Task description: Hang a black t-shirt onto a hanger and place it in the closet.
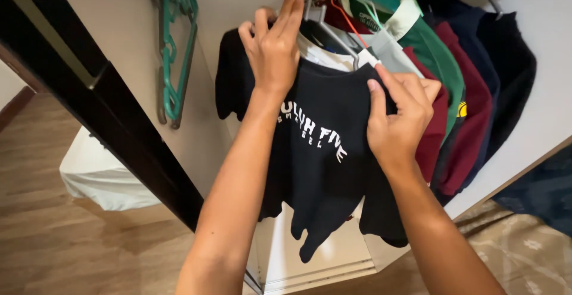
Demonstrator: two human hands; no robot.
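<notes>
A black T-shirt (322,152) with white lettering hangs at the front of a row of clothes inside a white wardrobe. My left hand (274,45) grips its left shoulder near the hanger hook. My right hand (402,116) pinches the fabric at its right shoulder. Behind the shirt hang a white garment, a green one (438,57), a maroon one (471,110) and dark navy ones (506,57), each on a hanger.
Teal plastic hangers (176,51) hang on the wardrobe's left wall. A dark door frame (125,128) runs diagonally at left. White bedding (98,176) lies beyond it on wooden flooring. A patterned rug (524,253) sits at bottom right.
</notes>
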